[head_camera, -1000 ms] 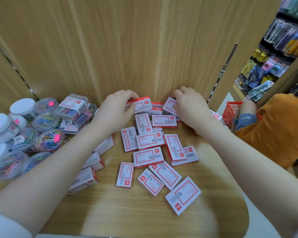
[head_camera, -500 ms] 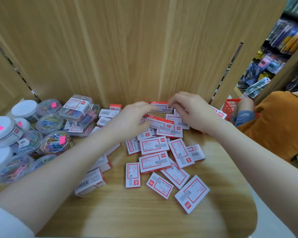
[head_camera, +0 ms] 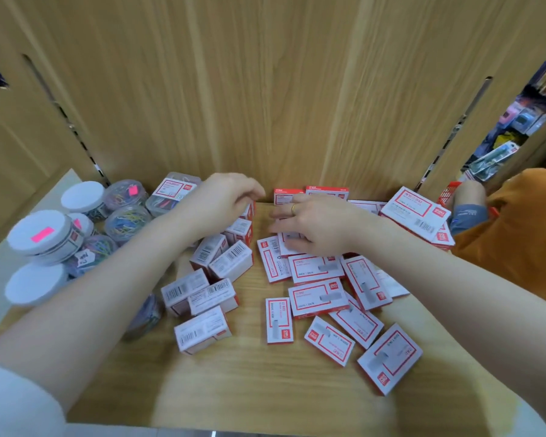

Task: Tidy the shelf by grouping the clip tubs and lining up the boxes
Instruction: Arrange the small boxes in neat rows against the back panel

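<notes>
Woodgrain laminate covers the shelf [head_camera: 252, 386] under my arms and the back panel [head_camera: 265, 89] rising behind it, both pale and smooth, with slotted metal rails running up the panel at upper left and upper right. At the right edge of the frame a shop aisle shows hanging packets, and a person in an orange top [head_camera: 514, 234] crouches by a red basket [head_camera: 448, 193].

Round clear plastic clip tubs [head_camera: 126, 220] with flat white lids cluster at centre left, coloured clips showing through their walls. Small red-and-white cardboard boxes [head_camera: 316, 298] lie scattered flat across the centre and lower right; others stand on edge in a loose bunch left of centre, barcodes up.

My left hand [head_camera: 224, 203] sits over the boxes at the back, its fingers curled down around one I cannot see clearly. My right hand [head_camera: 316, 225], a ring on one finger, lies with its fingers straight and close together, resting on flat boxes.
</notes>
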`<state>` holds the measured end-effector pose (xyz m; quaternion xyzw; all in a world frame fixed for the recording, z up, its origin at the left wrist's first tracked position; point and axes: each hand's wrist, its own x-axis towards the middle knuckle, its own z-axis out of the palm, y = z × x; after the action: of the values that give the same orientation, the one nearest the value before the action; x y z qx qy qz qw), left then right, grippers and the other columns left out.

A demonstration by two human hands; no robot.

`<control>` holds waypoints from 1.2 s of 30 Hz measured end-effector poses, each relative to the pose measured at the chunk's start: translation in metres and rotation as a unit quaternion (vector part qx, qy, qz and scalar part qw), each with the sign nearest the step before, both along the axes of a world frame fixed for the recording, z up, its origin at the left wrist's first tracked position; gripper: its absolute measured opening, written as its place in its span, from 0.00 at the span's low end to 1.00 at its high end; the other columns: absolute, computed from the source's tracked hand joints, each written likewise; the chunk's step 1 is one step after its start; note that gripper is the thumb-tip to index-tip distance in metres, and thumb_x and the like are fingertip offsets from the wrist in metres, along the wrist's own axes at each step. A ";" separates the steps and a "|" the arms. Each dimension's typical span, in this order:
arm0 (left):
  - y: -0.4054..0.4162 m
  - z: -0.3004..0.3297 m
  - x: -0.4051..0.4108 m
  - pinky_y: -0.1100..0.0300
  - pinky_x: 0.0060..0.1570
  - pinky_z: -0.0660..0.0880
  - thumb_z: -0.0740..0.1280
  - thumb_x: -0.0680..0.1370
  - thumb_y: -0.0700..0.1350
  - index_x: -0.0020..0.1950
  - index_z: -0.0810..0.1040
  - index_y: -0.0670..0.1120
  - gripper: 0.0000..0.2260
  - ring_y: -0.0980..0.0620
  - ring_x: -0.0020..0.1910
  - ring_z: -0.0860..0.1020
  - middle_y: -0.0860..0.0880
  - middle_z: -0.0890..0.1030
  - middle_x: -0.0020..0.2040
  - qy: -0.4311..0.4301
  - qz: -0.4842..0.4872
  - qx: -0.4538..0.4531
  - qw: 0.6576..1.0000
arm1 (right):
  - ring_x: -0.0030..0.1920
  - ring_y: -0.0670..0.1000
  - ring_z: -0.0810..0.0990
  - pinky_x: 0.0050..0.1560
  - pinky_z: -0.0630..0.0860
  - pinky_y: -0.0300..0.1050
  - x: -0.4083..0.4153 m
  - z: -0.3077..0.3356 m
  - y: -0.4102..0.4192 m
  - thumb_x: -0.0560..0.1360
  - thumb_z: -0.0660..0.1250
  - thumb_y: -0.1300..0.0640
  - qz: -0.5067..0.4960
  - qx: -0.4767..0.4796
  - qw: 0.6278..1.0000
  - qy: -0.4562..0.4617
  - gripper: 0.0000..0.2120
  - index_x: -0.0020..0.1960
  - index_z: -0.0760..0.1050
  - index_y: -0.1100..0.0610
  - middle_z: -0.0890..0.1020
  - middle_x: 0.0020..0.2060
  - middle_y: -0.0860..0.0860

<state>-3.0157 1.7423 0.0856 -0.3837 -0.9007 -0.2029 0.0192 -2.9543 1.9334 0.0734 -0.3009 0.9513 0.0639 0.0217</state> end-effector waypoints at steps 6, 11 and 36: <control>-0.004 -0.012 0.001 0.45 0.57 0.70 0.64 0.76 0.40 0.59 0.77 0.45 0.12 0.45 0.56 0.72 0.46 0.79 0.54 0.022 -0.059 -0.038 0.997 | 0.53 0.58 0.77 0.54 0.74 0.52 0.014 -0.005 0.026 0.73 0.54 0.50 -0.036 -0.070 0.997 0.003 0.20 0.60 0.76 0.52 0.80 0.56 0.53; 0.024 -0.007 -0.003 0.47 0.61 0.68 0.59 0.78 0.38 0.67 0.70 0.46 0.18 0.45 0.63 0.70 0.47 0.73 0.64 0.062 -0.073 -0.063 0.993 | 0.48 0.54 0.79 0.47 0.67 0.30 0.021 0.019 0.042 0.75 0.58 0.65 -0.177 -0.304 0.931 0.094 0.13 0.55 0.77 0.61 0.81 0.48 0.53; 0.025 0.008 0.044 0.46 0.54 0.74 0.59 0.78 0.34 0.59 0.77 0.40 0.13 0.42 0.55 0.77 0.42 0.77 0.57 0.052 -0.144 0.039 0.987 | 0.66 0.55 0.68 0.65 0.65 0.51 0.087 -0.003 0.014 0.66 0.62 0.31 -0.126 -0.033 0.989 -0.071 0.37 0.68 0.68 0.53 0.69 0.68 0.53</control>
<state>-2.9719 1.7670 0.0940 -0.5183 -0.8254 -0.2181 0.0511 -2.8668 1.9476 0.0703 -0.1825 0.9793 0.0077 0.0875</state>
